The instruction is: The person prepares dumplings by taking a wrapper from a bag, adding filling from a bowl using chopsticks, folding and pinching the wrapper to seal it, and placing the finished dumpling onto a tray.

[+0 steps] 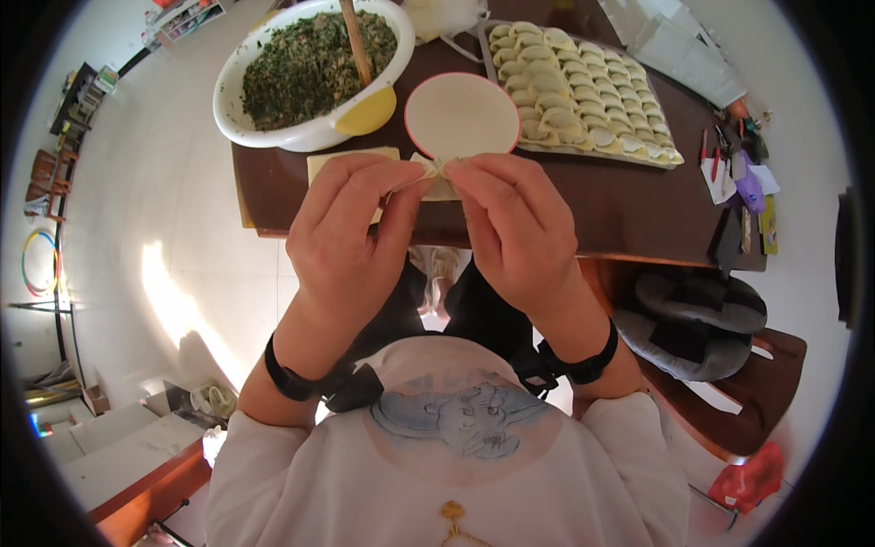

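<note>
Between my two hands, a dumpling wrapper is pinched by its upper edge, close to the near rim of a red-rimmed white plate. My left hand grips one end with thumb and fingertips. The other end is in the fingers of my right hand. Fingers hide much of the wrapper, and I cannot tell whether filling is inside. Partly behind my left hand lies a stack of square wrappers. Beyond it, a white bowl holds green chopped filling with a wooden stick standing in it.
At the table's back right, a tray carries rows of folded dumplings. A plastic bag lies behind the plate. Red-handled tools and a purple packet sit at the right edge. A wooden chair with cushions stands below right.
</note>
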Demonstrator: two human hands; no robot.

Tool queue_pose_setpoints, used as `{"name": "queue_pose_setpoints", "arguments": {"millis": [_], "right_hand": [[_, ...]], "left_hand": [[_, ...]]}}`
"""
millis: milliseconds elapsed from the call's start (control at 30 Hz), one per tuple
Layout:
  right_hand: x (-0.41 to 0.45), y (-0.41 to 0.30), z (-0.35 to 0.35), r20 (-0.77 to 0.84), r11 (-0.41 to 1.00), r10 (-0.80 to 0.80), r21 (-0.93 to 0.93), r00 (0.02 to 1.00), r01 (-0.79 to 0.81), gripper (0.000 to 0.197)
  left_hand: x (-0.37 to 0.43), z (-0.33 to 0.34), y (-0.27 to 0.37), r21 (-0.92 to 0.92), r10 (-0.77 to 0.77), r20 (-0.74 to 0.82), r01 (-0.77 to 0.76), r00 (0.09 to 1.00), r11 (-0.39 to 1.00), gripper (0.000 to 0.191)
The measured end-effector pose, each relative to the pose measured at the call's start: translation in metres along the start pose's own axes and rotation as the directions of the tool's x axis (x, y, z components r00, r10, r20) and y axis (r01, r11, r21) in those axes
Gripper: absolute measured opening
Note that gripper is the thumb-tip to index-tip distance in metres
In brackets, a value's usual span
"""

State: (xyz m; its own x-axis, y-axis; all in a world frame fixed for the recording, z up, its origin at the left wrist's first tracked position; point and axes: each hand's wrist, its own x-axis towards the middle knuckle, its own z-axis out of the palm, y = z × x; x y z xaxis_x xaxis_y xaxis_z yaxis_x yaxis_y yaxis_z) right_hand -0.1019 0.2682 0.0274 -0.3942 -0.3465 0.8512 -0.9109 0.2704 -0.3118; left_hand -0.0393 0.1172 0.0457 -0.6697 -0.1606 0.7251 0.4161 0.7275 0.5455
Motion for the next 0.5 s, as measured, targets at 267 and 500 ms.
{"name": "queue_pose_setpoints", "arguments": {"millis": [267, 500], "right_hand": [[-0.0031, -0.0047, -0.0041, 0.071, 0.87, 0.388, 0.302, 0.919, -0.391, 0.016], [-0.006, -0.0024, -0.006, 0.074, 0.939, 0.243, 0.234, 0.967, -0.254, 0.016]], "left_hand": [[0.0034, -0.0025, -0.0017, 0.052, 0.129, 0.109, -0.135, 0.986, 0.989, 0.018], [0.0025, -0.0019, 0.0038, 0.082, 0.133, 0.165, -0.148, 0.977, 0.986, 0.016]]}}
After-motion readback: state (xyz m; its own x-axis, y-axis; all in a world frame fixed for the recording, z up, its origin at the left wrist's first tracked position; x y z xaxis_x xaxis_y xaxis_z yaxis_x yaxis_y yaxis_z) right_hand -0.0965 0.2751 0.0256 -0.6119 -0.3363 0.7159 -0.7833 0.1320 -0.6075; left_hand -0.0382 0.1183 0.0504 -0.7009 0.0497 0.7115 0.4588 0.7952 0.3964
